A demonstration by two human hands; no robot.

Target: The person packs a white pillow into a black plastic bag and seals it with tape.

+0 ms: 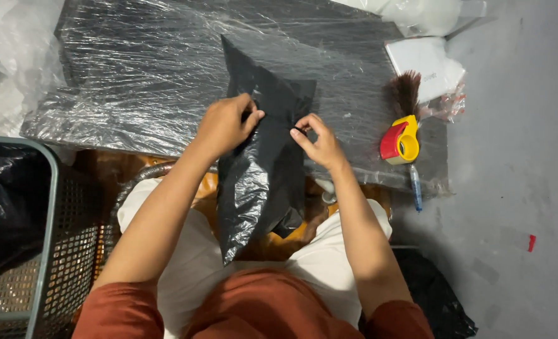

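Note:
A black plastic bag (263,163) lies half on a dark table wrapped in clear film (134,69) and hangs down over its near edge onto my lap. My left hand (225,124) grips the bag's upper left part with closed fingers. My right hand (316,141) pinches the bag's right edge between thumb and fingertips. The two hands are close together, on either side of the bag's upper portion.
A red and yellow tape dispenser (399,140) stands on the table to the right, beside a small brush (407,91) and white packets (426,63). A blue pen (415,186) lies at the edge. A grey mesh basket (47,238) lined with black plastic stands at my left.

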